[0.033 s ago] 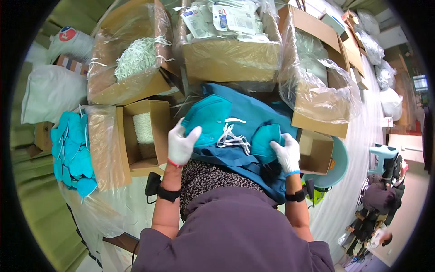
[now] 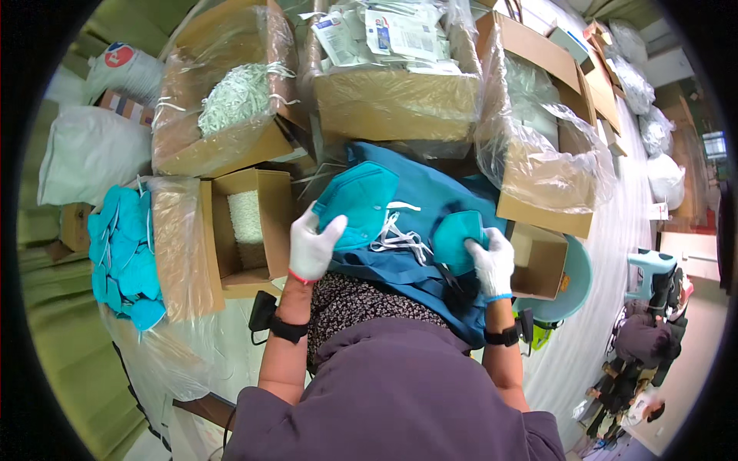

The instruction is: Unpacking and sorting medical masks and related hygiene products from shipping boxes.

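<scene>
My left hand [image 2: 317, 244], in a white glove with a red cuff edge, is closed on a teal face mask [image 2: 360, 201] at its left edge; whether several are stacked there I cannot tell. Another teal face mask [image 2: 457, 241] is pinched in my gloved right hand [image 2: 490, 261], thumb across its front. White straps [image 2: 403, 240] hang bunched between the two masks. Beneath them a dark blue cloth [image 2: 430, 184] spreads over my lap and up toward the boxes.
A heap of teal masks [image 2: 127, 253] lies at the left. Small open cartons flank me, the left one [image 2: 273, 223] holding white material. Beyond stand plastic-lined boxes with white strands [image 2: 237, 100], white packets [image 2: 396, 34] and clear plastic [image 2: 538, 131]. A light-blue stool [image 2: 578, 269] is at right.
The mask in my right hand has turned slightly, and that hand has shifted a little to the right. The whole view has moved marginally; both masks stay held.
</scene>
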{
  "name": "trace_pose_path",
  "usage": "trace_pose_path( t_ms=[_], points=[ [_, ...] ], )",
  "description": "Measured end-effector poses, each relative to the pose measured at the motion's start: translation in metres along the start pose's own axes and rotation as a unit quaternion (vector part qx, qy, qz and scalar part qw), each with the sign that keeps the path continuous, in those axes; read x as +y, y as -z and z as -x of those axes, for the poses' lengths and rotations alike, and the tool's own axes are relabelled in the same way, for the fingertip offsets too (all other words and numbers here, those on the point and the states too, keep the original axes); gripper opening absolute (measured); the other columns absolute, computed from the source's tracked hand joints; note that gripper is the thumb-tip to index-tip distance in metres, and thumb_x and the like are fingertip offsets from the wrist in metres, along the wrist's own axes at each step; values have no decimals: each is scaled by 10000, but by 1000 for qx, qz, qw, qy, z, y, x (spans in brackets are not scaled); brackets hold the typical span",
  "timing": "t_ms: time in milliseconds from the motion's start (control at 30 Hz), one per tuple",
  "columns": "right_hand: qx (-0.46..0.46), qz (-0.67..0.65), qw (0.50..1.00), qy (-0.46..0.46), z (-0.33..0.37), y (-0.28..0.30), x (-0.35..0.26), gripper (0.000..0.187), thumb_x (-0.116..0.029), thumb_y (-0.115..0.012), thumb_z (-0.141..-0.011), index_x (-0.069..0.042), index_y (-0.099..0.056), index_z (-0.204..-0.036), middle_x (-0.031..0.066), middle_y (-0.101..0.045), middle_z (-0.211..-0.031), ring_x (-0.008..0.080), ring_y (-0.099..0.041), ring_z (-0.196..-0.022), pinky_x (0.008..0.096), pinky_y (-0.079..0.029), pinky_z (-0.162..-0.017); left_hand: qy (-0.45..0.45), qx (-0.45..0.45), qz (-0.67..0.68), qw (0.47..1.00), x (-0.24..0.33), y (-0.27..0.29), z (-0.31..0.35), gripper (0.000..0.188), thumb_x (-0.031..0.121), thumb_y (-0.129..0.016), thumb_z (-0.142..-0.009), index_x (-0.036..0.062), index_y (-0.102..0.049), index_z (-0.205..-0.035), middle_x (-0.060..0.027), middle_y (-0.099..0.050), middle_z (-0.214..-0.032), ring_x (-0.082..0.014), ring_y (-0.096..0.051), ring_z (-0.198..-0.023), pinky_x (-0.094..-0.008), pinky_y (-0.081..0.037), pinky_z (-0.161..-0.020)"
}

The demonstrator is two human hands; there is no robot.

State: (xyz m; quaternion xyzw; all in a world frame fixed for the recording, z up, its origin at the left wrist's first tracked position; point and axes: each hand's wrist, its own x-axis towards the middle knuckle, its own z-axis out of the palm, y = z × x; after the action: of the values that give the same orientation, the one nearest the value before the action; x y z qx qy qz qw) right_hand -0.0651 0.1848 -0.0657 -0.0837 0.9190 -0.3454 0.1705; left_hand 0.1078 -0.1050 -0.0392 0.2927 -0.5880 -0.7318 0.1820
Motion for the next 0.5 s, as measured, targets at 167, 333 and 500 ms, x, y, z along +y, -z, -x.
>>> trace_pose_path(
  t_ms=[167,333,500],
  points=[
    [-7,-357,934,11,-11,23,-4,219,-6,-641,-855,-11,-623,-1073,38,-667,-970,113,-595,-861,267,-486,-809,32,5,85,996,1,-6,3,333,53,-591,-912,-61,-602,-1225,-86,-677,-1124,-129,-643,-960,-265,-516,-868],
    [-48,-486,873,-3,-15,42,-19,263,-25,-626,-867,0,-613,-1128,43,-670,-1031,158,-625,-892,309,-500,-846,44,-18,73,996,-5,-8,3,324,87,-594,-918,-73,-600,-1200,-93,-684,-1082,-128,-652,-928,-271,-530,-839],
    [-96,9,995,-7,-13,38,-8,251,-92,-718,-805,4,-669,-1032,81,-686,-930,132,-621,-851,291,-504,-779,76,-32,85,993,-9,-16,4,283,82,-601,-926,-77,-608,-1160,-80,-693,-1031,-121,-655,-883,-262,-529,-815]
  ],
)
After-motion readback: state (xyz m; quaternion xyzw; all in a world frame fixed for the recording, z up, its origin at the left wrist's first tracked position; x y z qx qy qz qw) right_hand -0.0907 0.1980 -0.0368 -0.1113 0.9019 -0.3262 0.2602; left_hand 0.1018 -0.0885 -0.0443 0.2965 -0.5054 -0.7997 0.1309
